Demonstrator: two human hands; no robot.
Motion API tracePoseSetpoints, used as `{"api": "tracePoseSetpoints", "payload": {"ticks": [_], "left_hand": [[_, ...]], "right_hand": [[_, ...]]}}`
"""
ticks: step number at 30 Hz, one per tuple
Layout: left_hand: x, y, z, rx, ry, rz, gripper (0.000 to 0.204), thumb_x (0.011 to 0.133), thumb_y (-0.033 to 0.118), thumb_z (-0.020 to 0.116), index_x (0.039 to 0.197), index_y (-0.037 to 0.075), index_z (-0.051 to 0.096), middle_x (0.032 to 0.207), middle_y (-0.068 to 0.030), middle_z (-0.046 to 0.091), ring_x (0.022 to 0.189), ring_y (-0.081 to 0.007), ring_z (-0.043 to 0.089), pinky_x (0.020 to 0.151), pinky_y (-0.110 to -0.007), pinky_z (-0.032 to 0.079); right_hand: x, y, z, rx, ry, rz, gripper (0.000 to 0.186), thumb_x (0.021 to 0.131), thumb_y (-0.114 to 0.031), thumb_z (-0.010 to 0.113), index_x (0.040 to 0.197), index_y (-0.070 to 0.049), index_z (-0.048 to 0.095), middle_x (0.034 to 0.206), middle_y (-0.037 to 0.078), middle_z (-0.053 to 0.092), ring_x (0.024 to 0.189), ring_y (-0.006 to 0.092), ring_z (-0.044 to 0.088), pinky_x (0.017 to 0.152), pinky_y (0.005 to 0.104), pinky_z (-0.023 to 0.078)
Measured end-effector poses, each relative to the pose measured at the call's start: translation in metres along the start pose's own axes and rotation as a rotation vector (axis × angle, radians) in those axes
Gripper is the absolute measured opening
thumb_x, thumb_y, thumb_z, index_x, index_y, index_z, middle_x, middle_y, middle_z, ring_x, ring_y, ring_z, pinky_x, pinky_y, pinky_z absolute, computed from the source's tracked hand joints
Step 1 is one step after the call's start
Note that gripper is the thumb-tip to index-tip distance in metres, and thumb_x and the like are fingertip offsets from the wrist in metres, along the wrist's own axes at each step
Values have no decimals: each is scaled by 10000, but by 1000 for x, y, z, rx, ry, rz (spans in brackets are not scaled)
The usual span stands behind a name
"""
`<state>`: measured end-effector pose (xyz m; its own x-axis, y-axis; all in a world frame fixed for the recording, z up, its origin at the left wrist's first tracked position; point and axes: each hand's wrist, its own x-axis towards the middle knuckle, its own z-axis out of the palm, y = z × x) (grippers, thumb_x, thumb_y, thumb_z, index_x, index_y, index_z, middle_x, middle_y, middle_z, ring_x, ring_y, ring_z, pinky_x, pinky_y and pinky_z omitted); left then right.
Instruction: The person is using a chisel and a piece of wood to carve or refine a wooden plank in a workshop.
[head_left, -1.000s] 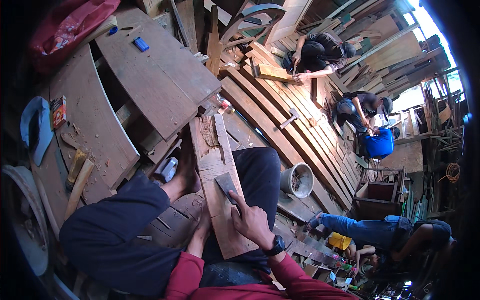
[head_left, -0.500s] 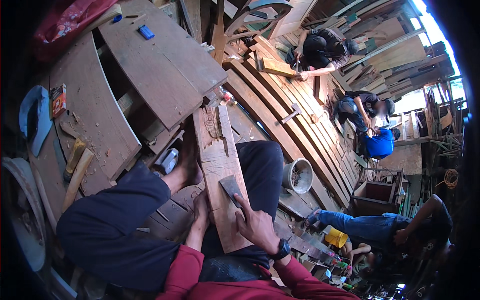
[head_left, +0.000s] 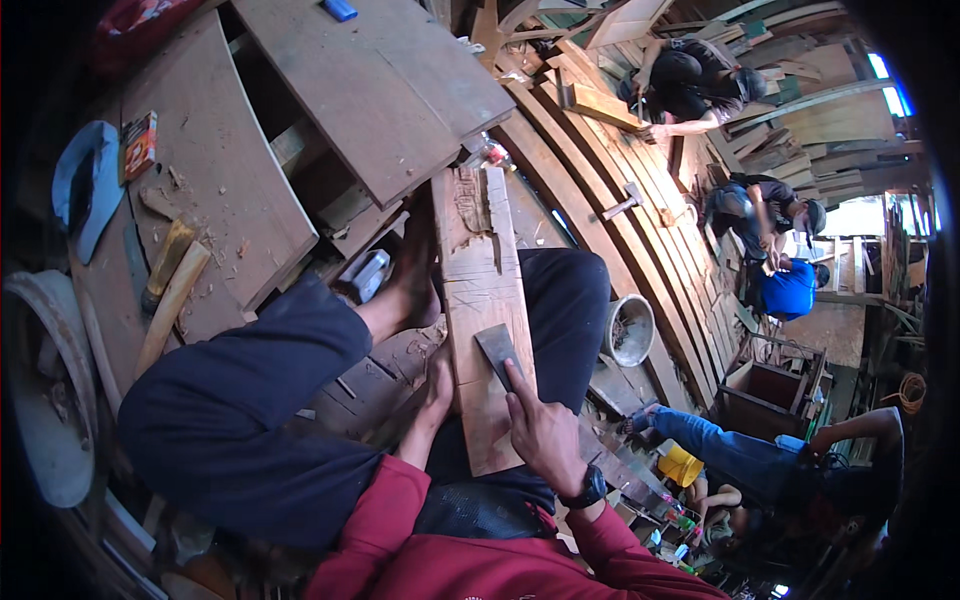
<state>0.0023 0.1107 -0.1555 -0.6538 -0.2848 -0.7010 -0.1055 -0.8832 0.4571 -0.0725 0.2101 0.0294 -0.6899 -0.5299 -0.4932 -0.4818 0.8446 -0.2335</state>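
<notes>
Head — blade (head_left: 494,350) in right hand (head_left: 547,432).

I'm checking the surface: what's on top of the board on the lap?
A metal blade lies over the board, held by the right hand, which hides its rear end. The board beneath both is covered.

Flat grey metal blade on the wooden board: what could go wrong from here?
If the flat grey metal blade slips sideways, it could catch the bare left hand beside the long brown wooden board.

The board, lying over the dark-trousered right leg, might tilt if the bare right hand presses unevenly.

The rough, gouged recess at its far end might splinter further.
</notes>
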Motion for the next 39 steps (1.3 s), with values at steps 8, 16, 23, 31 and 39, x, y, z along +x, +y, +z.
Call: {"api": "tracePoseSetpoints", "payload": {"ticks": [8, 16, 23, 31, 39], "left_hand": [[1, 4, -4, -16, -11, 75, 547, 1080, 457, 332, 1361, 40, 549, 1231, -100, 637, 1099, -190, 616, 965, -336, 491], [5, 6, 3, -65, -53, 139, 559, 1088, 462, 309, 1380, 41, 533, 1264, -103, 622, 1134, -186, 601, 995, -333, 474], [10, 6, 22, 39, -1, 288, 606, 1103, 475, 222, 1445, 39, 468, 1378, -106, 554, 1239, -176, 531, 1091, -327, 397], [6, 9, 12, 1, -34, 265, 583, 1104, 423, 272, 1486, 6, 412, 1479, -114, 477, 1336, -196, 462, 1145, -332, 339], [31, -29, -1, 18, 0, 297, 587, 1100, 412, 296, 1468, -26, 428, 1469, -117, 481, 1332, -195, 456, 1142, -329, 330]], "right_hand": [[1, -15, 8, -54, 65, 13, 515, 981, -235, 556, 1488, -253, 466, 562, 221, 583, 504, 411, 603, 512, 527, 479], [9, -15, 9, -38, 85, 20, 504, 970, -237, 565, 1468, -263, 497, 571, 233, 587, 514, 413, 612, 517, 530, 480], [13, -19, 0, -73, 115, 44, 515, 956, -245, 577, 1465, -267, 498, 581, 238, 597, 520, 415, 618, 512, 532, 485], [13, -30, -4, -91, 67, 30, 480, 952, -273, 579, 1430, -283, 540, 557, 226, 587, 519, 416, 622, 514, 534, 495], [0, -33, -8, -111, 88, -5, 431, 960, -259, 570, 1391, -265, 586, 588, 237, 611, 524, 409, 627, 515, 525, 497]]}}
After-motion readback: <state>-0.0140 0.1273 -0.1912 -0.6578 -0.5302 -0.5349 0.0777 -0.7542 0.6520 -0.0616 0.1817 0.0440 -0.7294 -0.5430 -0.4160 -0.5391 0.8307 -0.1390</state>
